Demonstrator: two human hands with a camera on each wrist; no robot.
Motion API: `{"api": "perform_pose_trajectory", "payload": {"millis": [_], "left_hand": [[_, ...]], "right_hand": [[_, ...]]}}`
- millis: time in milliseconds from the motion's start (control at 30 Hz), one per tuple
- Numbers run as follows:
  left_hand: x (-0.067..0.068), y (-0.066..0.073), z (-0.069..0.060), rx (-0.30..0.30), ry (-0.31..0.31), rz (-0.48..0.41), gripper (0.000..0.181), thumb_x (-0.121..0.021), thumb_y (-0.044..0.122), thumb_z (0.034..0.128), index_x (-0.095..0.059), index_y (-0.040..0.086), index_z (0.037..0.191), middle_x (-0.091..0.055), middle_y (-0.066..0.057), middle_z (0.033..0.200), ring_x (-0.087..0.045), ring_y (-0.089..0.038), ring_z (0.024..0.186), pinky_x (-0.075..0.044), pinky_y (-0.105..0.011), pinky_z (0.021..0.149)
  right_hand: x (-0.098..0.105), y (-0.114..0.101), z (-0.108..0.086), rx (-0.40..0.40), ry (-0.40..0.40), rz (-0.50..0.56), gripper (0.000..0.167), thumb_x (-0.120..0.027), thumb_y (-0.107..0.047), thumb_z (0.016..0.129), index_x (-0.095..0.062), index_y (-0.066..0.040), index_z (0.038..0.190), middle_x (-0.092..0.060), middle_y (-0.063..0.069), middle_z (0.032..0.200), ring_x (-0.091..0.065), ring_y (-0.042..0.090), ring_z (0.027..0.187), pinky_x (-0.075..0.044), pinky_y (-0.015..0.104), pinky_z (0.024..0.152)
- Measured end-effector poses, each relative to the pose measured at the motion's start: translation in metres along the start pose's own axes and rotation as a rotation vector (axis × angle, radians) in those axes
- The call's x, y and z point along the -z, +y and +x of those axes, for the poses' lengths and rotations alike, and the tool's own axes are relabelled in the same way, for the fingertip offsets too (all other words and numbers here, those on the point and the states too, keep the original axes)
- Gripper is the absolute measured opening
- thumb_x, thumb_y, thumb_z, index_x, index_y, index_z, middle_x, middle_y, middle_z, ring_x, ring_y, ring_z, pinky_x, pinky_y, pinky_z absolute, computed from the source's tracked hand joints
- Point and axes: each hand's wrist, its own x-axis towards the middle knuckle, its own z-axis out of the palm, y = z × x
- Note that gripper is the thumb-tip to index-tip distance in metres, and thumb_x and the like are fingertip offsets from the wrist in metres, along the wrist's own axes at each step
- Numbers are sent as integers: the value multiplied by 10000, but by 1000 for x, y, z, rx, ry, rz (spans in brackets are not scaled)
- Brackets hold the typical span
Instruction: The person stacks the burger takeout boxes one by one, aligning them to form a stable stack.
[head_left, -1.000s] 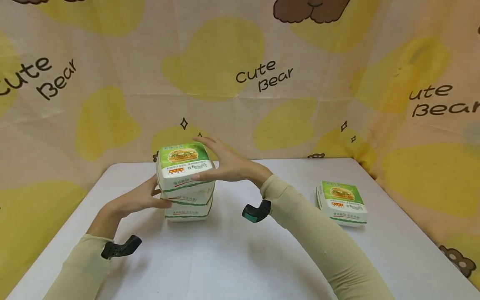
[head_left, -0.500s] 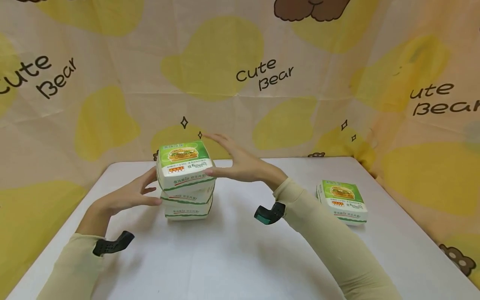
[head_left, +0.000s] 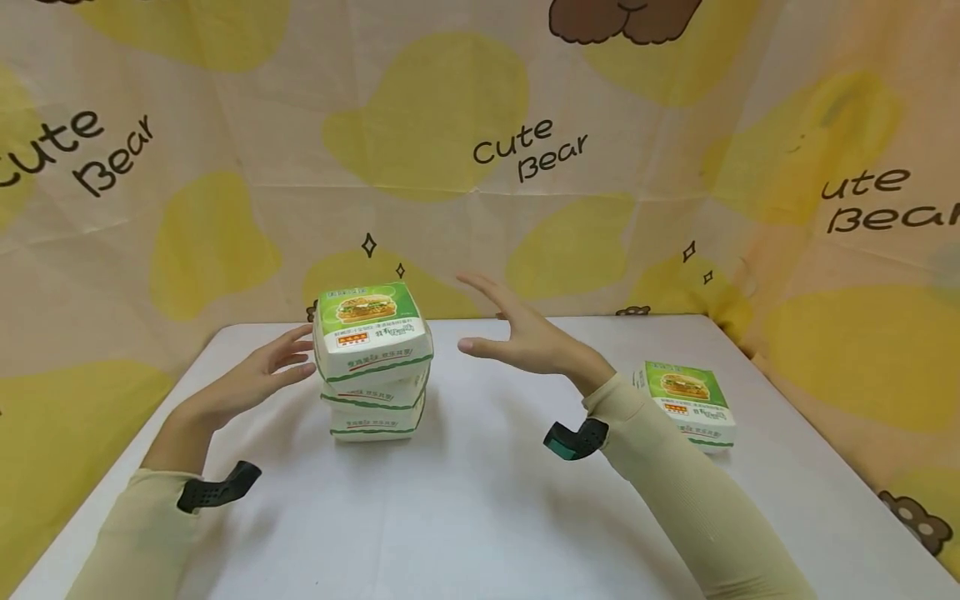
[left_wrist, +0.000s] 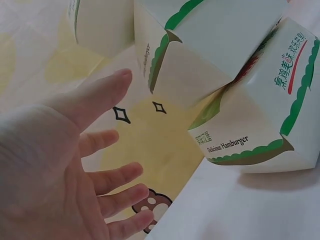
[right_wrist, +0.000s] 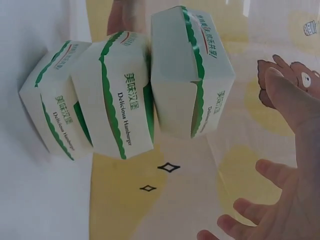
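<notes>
Three white-and-green paper hamburger boxes stand in a stack on the left half of the table in the head view. The top box sits slightly askew on the middle box, and the bottom box rests on the table. Beside the stack's left side is my left hand, fingers spread. The left wrist view shows a gap between its thumb and the boxes. To the right of the stack, my right hand hangs in the air, empty, with thumb and fingers apart.
Another hamburger box lies on the right part of the white table, partly behind my right sleeve. A cloth backdrop with yellow patches and "Cute Bear" lettering surrounds the table's back and sides.
My right hand has let go of the top box and moved right, away from the stack. My left hand has drawn back a little to the left. The stack stays in place.
</notes>
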Motion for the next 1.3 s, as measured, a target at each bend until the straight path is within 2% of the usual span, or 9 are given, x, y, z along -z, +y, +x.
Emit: {"api": "perform_pose_trajectory", "payload": {"millis": [333,400,500,567,633,767,933,1167,1300], "left_hand": [[-4,-2,6,1,82,-32,657,-499,315,1069,-203,89,1610,-372,-310,1553,-392,-517,1411,-316,-716,1122],[-3,-1,7,-3,114,-13,632,-492,324,1071,-236,96,1602,-408,-289,1540,-446,-442,1390,-391,-606,1133],[-1,2,6,-28,176,1,595,-486,328,1074,-285,94,1582,-446,-252,1523,-504,-169,1330,-466,-291,1073],[1,6,4,-57,222,-8,573,-483,309,1076,-308,74,1568,-465,-221,1506,-498,-11,1253,-447,-125,970],[1,9,2,-75,262,-16,569,-483,316,1075,-319,74,1563,-485,-141,1486,-462,106,1189,-412,-44,914],[0,16,-1,-109,330,-24,553,-485,318,1074,-344,88,1557,-519,4,1409,-452,134,1181,-404,-29,911],[-1,25,-4,-161,390,-45,520,-498,274,1072,-380,70,1535,-533,2,1383,-482,108,1189,-407,-15,927],[-2,43,-8,-247,441,-74,463,-503,193,1068,-429,32,1495,-545,214,1288,-529,63,1204,-425,-14,954],[-2,52,-12,-298,462,-89,421,-510,136,1059,-473,45,1468,-568,224,1272,-546,37,1204,-432,-24,962]], "right_hand": [[5,27,-23,-5,30,-1,796,-667,-500,937,-248,-349,1595,-217,-88,1683,-232,201,1554,-295,586,1212],[7,31,-29,-19,39,-16,769,-671,-443,950,-265,-333,1594,-242,-63,1678,-246,210,1550,-306,572,1212],[12,37,-38,-35,56,-25,741,-677,-350,962,-290,-293,1592,-270,-10,1673,-259,236,1547,-314,567,1209],[16,39,-43,-51,66,-36,735,-678,-324,966,-296,-272,1591,-276,13,1670,-260,256,1545,-317,565,1208],[20,42,-48,-66,74,-42,731,-678,-311,967,-300,-254,1590,-277,36,1668,-262,278,1543,-313,577,1207],[27,46,-55,-89,92,-57,721,-679,-304,969,-310,-244,1586,-290,49,1661,-276,303,1534,-311,594,1202],[32,53,-63,-100,115,-86,708,-680,-289,970,-326,-228,1581,-304,57,1655,-283,319,1529,-319,602,1196],[42,64,-80,-128,149,-127,683,-666,-290,980,-338,-212,1574,-300,80,1654,-290,352,1514,-316,632,1178],[50,69,-91,-125,163,-158,674,-659,-281,986,-340,-185,1573,-300,103,1650,-292,357,1506,-324,636,1164]]}}
